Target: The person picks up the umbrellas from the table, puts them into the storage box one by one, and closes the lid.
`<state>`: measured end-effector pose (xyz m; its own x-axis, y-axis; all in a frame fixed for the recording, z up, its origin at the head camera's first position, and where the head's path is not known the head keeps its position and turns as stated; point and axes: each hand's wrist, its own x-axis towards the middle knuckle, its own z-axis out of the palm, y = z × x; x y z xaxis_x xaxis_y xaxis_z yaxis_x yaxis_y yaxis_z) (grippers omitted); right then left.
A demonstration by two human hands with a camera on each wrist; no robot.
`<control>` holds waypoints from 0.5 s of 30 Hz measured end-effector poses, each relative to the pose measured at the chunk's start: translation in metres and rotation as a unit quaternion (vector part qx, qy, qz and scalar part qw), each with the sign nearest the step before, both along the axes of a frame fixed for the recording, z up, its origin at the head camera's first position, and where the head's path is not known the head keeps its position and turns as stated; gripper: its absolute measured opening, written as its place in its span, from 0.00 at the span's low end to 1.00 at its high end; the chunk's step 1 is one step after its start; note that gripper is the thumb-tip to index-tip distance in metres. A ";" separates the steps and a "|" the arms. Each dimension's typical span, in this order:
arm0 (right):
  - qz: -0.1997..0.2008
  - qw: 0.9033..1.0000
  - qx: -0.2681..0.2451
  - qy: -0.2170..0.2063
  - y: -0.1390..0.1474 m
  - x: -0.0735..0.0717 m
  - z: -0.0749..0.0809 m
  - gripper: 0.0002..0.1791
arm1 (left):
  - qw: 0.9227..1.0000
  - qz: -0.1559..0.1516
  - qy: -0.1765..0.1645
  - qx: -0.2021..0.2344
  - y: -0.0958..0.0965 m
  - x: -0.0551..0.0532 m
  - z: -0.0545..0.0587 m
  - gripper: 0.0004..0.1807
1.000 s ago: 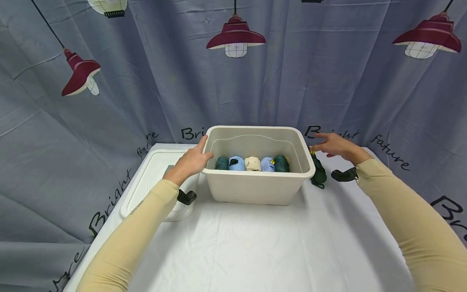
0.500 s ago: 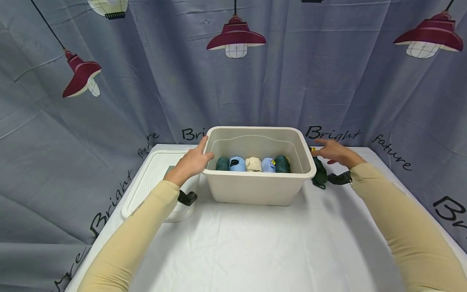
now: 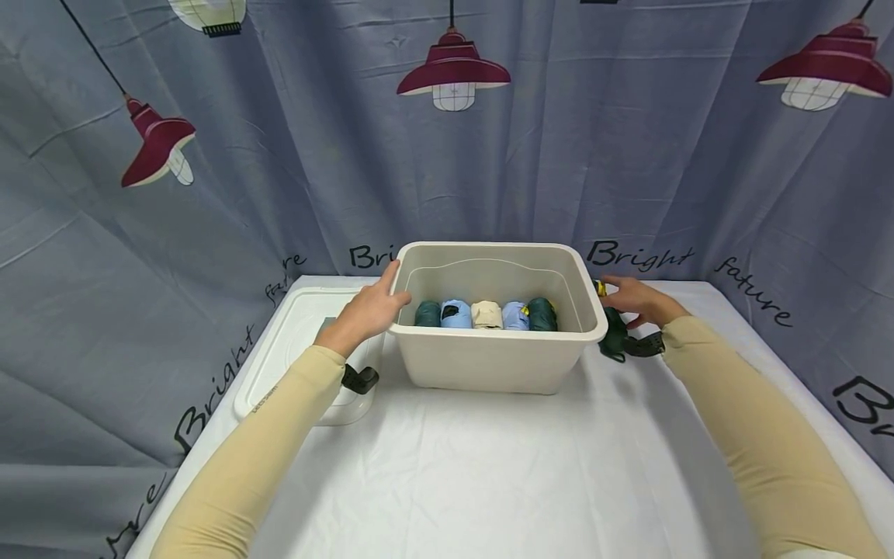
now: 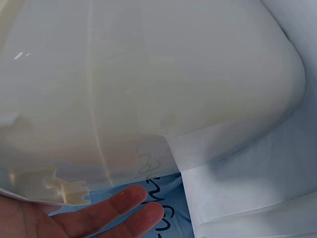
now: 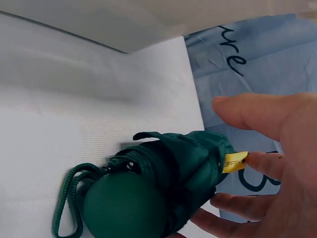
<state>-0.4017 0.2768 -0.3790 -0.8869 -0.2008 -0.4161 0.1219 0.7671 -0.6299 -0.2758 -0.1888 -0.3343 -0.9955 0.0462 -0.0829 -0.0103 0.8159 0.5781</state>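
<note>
A cream plastic storage box (image 3: 482, 361) stands lidless at the table's far side, several rolled fabric bundles (image 3: 486, 314) in green, blue and cream lined up inside. My left hand (image 3: 366, 317) rests at the box's left rim, index finger and thumb spread; in the left wrist view its straight fingers (image 4: 124, 203) lie by the outer wall. Right of the box lies a folded dark green umbrella (image 5: 193, 163) with a round handle end, cord loop and yellow tag. Around its far end my right hand (image 5: 292, 168) is spread, thumb apart, some fingertips hidden behind it.
The white box lid (image 3: 293, 326) lies on the table left of the box, partly under my left forearm. A grey-blue curtain (image 3: 335, 155) with printed lamps hangs behind the table (image 3: 475, 481), which has a white cloth.
My right hand has come down and slightly left, from above the green umbrella to around its far end. The left hand and the box stay in place.
</note>
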 end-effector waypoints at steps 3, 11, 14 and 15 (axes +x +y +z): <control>0.002 1.000 -0.001 -0.005 -0.001 -0.002 -0.003 0.55 | 1.000 -0.001 0.003 0.000 0.000 -0.001 0.000 0.42; 0.004 1.000 0.017 -0.015 -0.002 -0.009 -0.014 0.55 | 1.000 -0.002 0.006 0.002 0.000 -0.001 0.000 0.42; 0.001 1.000 0.019 -0.019 -0.001 -0.012 -0.019 0.55 | 1.000 -0.001 0.004 0.000 -0.001 -0.002 -0.001 0.42; -0.001 1.000 0.018 -0.021 0.000 -0.013 -0.021 0.56 | 1.000 -0.001 0.003 -0.001 -0.001 -0.002 -0.001 0.42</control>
<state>-0.4149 0.2770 -0.4000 -0.8689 -0.1840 -0.4595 0.1486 0.7885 -0.5969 -0.2775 -0.1898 -0.3353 -0.9959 0.0485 -0.0769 -0.0047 0.8171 0.5765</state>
